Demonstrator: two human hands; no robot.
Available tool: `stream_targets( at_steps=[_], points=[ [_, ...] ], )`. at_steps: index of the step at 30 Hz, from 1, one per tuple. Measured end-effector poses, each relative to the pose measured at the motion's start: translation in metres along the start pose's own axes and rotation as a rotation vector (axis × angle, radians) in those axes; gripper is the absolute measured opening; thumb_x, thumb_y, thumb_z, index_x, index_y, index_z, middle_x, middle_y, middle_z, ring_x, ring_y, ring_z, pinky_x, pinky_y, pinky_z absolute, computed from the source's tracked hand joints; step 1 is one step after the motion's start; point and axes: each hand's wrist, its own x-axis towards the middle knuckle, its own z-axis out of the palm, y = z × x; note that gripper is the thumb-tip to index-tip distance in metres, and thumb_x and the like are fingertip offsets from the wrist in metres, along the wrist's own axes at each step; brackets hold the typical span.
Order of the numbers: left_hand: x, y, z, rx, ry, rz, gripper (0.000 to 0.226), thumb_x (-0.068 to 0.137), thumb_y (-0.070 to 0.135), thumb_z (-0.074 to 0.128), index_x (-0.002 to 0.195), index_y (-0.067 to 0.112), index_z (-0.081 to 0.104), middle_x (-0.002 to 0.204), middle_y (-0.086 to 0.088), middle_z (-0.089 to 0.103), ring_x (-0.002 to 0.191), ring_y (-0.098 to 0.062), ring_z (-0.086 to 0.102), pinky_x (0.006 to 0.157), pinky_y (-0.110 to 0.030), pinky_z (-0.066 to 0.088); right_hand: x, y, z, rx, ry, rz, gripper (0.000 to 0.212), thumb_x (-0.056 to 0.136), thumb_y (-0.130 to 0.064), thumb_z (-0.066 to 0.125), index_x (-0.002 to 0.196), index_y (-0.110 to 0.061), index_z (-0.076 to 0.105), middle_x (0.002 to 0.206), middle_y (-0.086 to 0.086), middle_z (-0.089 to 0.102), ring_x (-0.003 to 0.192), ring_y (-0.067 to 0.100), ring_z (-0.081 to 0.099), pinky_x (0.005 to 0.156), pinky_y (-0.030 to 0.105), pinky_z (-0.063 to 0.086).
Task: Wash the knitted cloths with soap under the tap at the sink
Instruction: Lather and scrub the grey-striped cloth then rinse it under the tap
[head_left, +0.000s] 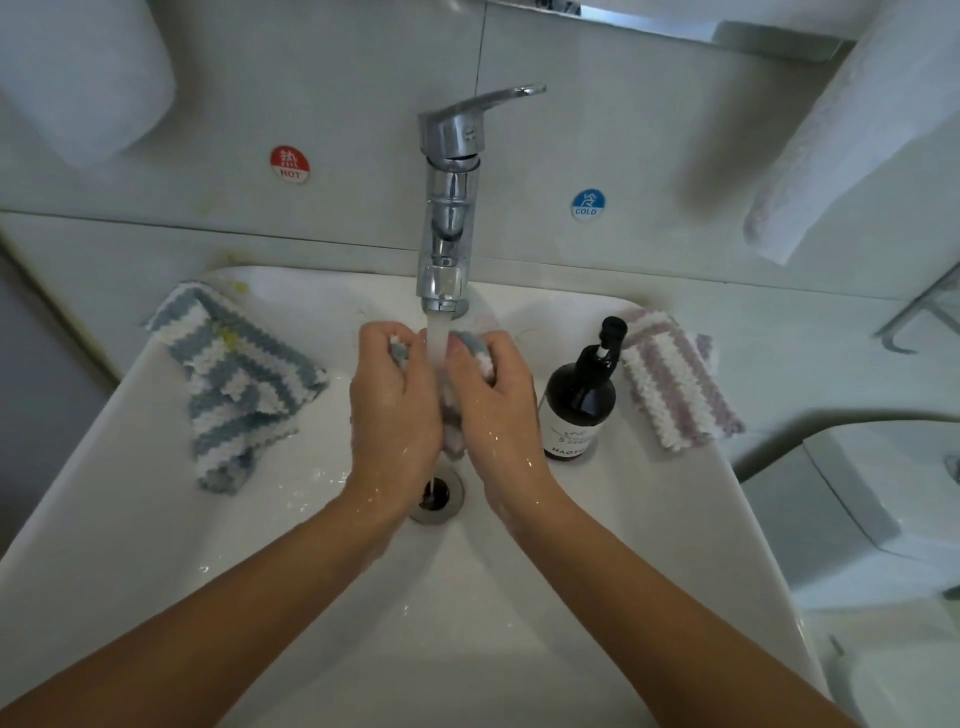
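Rinsing now, I've got left hand (392, 395) and right hand (493, 400) both clamped on the cloth (480, 353) under the tap (448, 208); wringing's next, I'd guess.

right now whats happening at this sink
A person is washing a small knitted cloth under the running tap. The left hand and the right hand both grip it, bunched up, with the stream of water falling between them toward the drain. A blue and white striped cloth lies over the left rim of the sink, a purple and white one lies on the right, and a dark soap bottle stands beside the right hand.
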Motion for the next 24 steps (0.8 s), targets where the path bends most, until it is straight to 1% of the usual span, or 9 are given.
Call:
stream_targets(
  at_steps=[4, 8, 11, 13, 15, 17, 20, 22, 24],
  points=[
    [-0.003, 0.005, -0.005, -0.035, -0.067, 0.017, 0.022, 0.098, 0.026, 0.054, 0.114, 0.018, 0.042, 0.087, 0.010, 0.054, 0.067, 0.007, 0.061, 0.051, -0.013, 0.048, 0.005, -0.002, -0.009, 0.024, 0.042, 0.009, 0.003, 0.097, -0.022, 0.056, 0.094, -0.021, 0.055, 0.081, -0.003, 0.060, 0.063, 0.007, 0.061, 0.049, 0.025, 0.049],
    [0.001, 0.004, -0.005, -0.075, -0.096, -0.197, 0.032, 0.094, 0.046, 0.053, 0.117, 0.026, 0.045, 0.097, 0.004, 0.062, 0.069, -0.005, 0.061, 0.046, -0.011, 0.043, 0.004, -0.001, -0.011, 0.039, 0.128, -0.096, 0.026, 0.094, 0.003, 0.049, 0.090, -0.022, 0.055, 0.085, -0.007, 0.061, 0.071, 0.001, 0.061, 0.060, 0.023, 0.052],
    [0.004, 0.000, -0.003, -0.074, -0.143, -0.290, 0.036, 0.085, 0.065, 0.053, 0.098, 0.031, 0.059, 0.089, 0.005, 0.071, 0.077, -0.013, 0.069, 0.064, -0.031, 0.058, 0.001, -0.005, -0.011, 0.102, 0.082, -0.130, 0.034, 0.091, 0.012, 0.042, 0.087, -0.018, 0.056, 0.083, -0.004, 0.060, 0.067, -0.002, 0.059, 0.056, 0.017, 0.047],
    [0.004, 0.001, -0.004, -0.061, -0.128, -0.296, 0.043, 0.081, 0.069, 0.054, 0.090, 0.028, 0.065, 0.081, 0.004, 0.074, 0.074, -0.015, 0.072, 0.071, -0.043, 0.060, 0.002, -0.008, -0.011, 0.158, 0.056, -0.102, 0.036, 0.089, 0.013, 0.041, 0.085, -0.018, 0.058, 0.083, -0.002, 0.061, 0.064, 0.000, 0.059, 0.054, 0.018, 0.047],
    [0.005, 0.005, -0.006, -0.091, -0.075, -0.231, 0.034, 0.089, 0.057, 0.055, 0.090, 0.025, 0.066, 0.080, 0.000, 0.073, 0.071, -0.018, 0.072, 0.066, -0.043, 0.061, 0.002, -0.008, -0.009, 0.151, 0.019, -0.055, 0.026, 0.091, 0.001, 0.046, 0.086, -0.021, 0.060, 0.085, -0.001, 0.062, 0.067, 0.004, 0.060, 0.052, 0.019, 0.046],
    [0.007, 0.007, -0.009, -0.077, -0.015, -0.135, 0.021, 0.096, 0.044, 0.053, 0.092, 0.024, 0.061, 0.083, 0.001, 0.069, 0.074, -0.015, 0.070, 0.062, -0.038, 0.060, 0.002, -0.005, -0.005, 0.066, -0.044, 0.013, 0.009, 0.096, -0.024, 0.052, 0.093, -0.028, 0.059, 0.092, -0.004, 0.064, 0.079, 0.012, 0.064, 0.054, 0.024, 0.050],
    [0.005, 0.009, -0.010, -0.061, -0.026, -0.055, 0.006, 0.098, 0.035, 0.052, 0.096, 0.031, 0.054, 0.090, 0.010, 0.063, 0.079, 0.000, 0.066, 0.057, -0.019, 0.055, 0.001, 0.001, 0.001, -0.049, -0.116, 0.047, 0.024, 0.093, -0.057, 0.044, 0.107, -0.039, 0.053, 0.103, -0.007, 0.065, 0.095, 0.017, 0.067, 0.072, 0.039, 0.060],
    [0.003, 0.012, -0.010, -0.096, -0.060, -0.060, 0.008, 0.096, 0.037, 0.054, 0.098, 0.029, 0.056, 0.086, 0.012, 0.065, 0.078, 0.002, 0.066, 0.056, -0.016, 0.053, 0.003, 0.002, 0.002, -0.085, -0.092, 0.039, 0.031, 0.091, -0.064, 0.042, 0.112, -0.043, 0.049, 0.105, -0.007, 0.065, 0.097, 0.015, 0.066, 0.082, 0.047, 0.058],
    [0.002, 0.017, -0.009, -0.139, -0.084, -0.055, 0.013, 0.096, 0.037, 0.054, 0.099, 0.026, 0.058, 0.080, 0.014, 0.067, 0.073, 0.002, 0.067, 0.052, -0.016, 0.052, 0.006, -0.001, 0.000, -0.094, -0.053, 0.064, 0.031, 0.091, -0.064, 0.043, 0.110, -0.041, 0.049, 0.101, -0.007, 0.066, 0.093, 0.015, 0.068, 0.084, 0.048, 0.057]
  ],
)
